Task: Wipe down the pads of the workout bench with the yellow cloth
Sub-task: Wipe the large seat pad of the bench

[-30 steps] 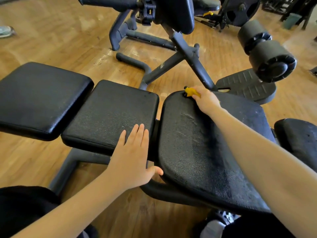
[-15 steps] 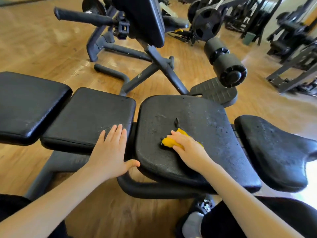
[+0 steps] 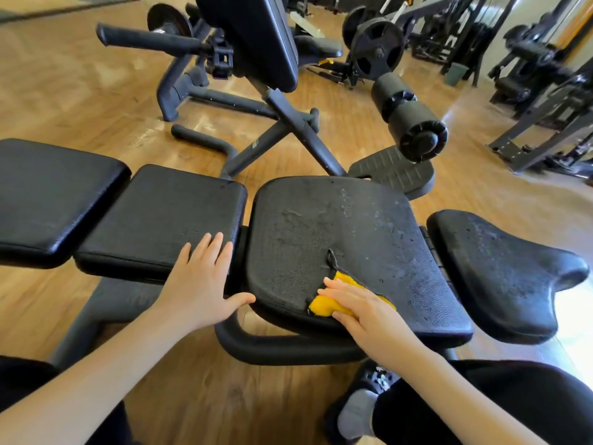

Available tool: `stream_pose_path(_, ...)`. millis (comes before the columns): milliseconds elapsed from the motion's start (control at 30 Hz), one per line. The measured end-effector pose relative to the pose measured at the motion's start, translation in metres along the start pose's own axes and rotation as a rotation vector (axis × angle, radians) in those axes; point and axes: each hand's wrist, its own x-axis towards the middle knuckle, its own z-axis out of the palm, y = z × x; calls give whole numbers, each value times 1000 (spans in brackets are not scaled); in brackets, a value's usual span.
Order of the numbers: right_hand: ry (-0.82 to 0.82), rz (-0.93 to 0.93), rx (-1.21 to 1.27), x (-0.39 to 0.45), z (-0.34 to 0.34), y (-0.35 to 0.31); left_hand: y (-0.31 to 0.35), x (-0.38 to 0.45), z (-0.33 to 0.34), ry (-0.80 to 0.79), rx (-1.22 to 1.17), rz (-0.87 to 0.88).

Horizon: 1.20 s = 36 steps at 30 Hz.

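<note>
The workout bench lies across the view as several black pads. My right hand (image 3: 369, 311) presses the yellow cloth (image 3: 324, 305) flat onto the near edge of the wide third pad (image 3: 337, 232), which is speckled with wet marks. A dark loop of the cloth sticks out beyond my fingers. My left hand (image 3: 200, 281) rests flat with fingers spread on the near right corner of the second pad (image 3: 160, 213), its thumb reaching the gap between pads. The far-left pad (image 3: 48, 194) and the curved seat pad (image 3: 500, 271) at right lie untouched.
A curved black frame tube (image 3: 282, 348) runs under the pad near my knees. Behind the bench stand another machine with an upright back pad (image 3: 256, 36), foam rollers (image 3: 410, 123), a ribbed footplate (image 3: 391, 171) and weight plates (image 3: 375, 49). Wooden floor all around.
My right hand has dragged the cloth from the far edge of the third pad down to its near edge. The left hand has stayed on the second pad. The view has shifted.
</note>
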Motion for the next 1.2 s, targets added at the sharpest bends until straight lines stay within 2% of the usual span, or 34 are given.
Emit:
stream_pose_path(133, -21, 3, 37, 21, -9, 11, 1, 1, 4, 25, -19, 21)
stream_pose_path(367, 91, 84, 62, 118, -20, 57, 3, 5, 7, 59, -48, 57)
stream_pose_path(533, 157, 171, 43, 190, -37, 74, 0, 8, 9, 12, 18, 67)
stream_pose_path(700, 194, 241, 52, 229, -51, 85, -3, 8, 16, -17, 46, 61)
stream_pose_path(1000, 234, 259, 54, 225, -50, 75, -6, 9, 13, -55, 49, 53)
stream_pose_path(1167, 192, 239, 37, 187, -34, 71, -2, 7, 11, 21, -9, 67)
stream_pose_path(1200, 188, 225, 42, 174, -30, 68, -2, 7, 10, -12, -10, 58)
